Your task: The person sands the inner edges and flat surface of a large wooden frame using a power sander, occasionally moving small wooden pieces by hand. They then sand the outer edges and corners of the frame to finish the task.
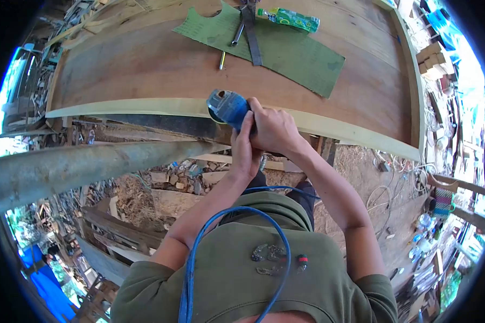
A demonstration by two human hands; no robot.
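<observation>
A blue angle grinder [234, 109] sits at the front rail of a wooden panel, its metal gear head [219, 99] pointing up and left. My right hand [275, 129] wraps round the grinder's body from the right. My left hand [244, 153] closes on it from below and the left, with the thumb along its side. The disc under the head is mostly hidden. The head overlaps the pale wooden rail [161, 106] in this view.
On the brown panel [129, 70] lie a green abrasive sheet [302, 67] with round cut-outs, a green drink bottle [290, 20], a dark metal strip [252, 40] and metal rods. A thick pole [91, 167] crosses at left. A blue cable [191, 258] loops over my chest. Wood scraps litter the ground.
</observation>
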